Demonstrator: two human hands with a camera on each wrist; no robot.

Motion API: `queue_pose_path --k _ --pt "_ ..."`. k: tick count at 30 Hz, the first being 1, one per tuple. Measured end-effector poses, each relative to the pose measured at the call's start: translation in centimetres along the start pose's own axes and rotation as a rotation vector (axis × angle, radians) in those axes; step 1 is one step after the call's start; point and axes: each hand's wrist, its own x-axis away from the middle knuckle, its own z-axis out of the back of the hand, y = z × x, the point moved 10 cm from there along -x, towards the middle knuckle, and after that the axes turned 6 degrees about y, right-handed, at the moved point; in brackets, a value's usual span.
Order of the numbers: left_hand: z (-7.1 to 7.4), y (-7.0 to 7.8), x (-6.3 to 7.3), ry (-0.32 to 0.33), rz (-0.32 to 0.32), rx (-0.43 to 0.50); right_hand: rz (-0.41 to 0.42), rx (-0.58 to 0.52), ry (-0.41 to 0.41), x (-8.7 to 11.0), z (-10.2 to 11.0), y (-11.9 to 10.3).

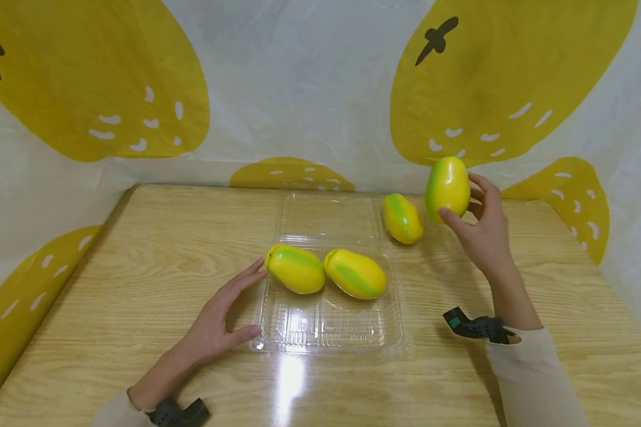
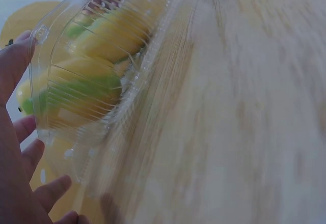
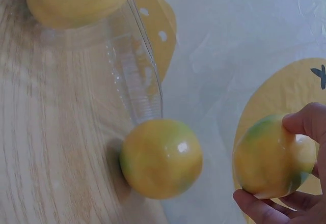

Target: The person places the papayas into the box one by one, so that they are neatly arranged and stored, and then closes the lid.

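Note:
My right hand [image 1: 483,228] grips a yellow-green papaya [image 1: 448,188] between thumb and fingers, raised over the table's back right. Below and left of it, another papaya [image 1: 403,218] lies on the table beside the box's lid, and the right wrist view shows that papaya [image 3: 161,159] too. Two more papayas, one left [image 1: 297,270] and one right [image 1: 355,274], lie side by side in the clear plastic box [image 1: 347,338]. At the box's left edge is my left hand [image 1: 219,323], thumb and fingers spread along the rim, the fingertips close to the left papaya.
The clear lid [image 1: 328,218] lies folded back behind the box. Under everything is a wood-grain table [image 1: 155,267]. A white cloth [image 1: 299,83] with large yellow fruit prints stands behind it and along its sides. Each wrist wears a black camera mount [image 1: 481,326].

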Motion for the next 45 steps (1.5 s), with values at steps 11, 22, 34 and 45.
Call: queue_pose_path --k 11,22,34,45 --pt "0.1 -0.1 0.0 0.001 0.002 -0.002 0.034 -0.046 -0.037 0.4 -1.4 -1.1" --pt "0.1 0.0 0.0 -0.002 -0.005 -0.007 0.113 -0.078 -0.051 1.1 -1.7 -3.0" --pt "-0.1 -0.2 0.1 -0.006 -0.001 0.003 0.181 -0.079 -0.091 2.2 -3.2 -4.6" --pt "-0.1 -0.2 0.1 -0.005 0.003 -0.007 0.224 -0.086 -0.140 3.2 -4.6 -6.0"
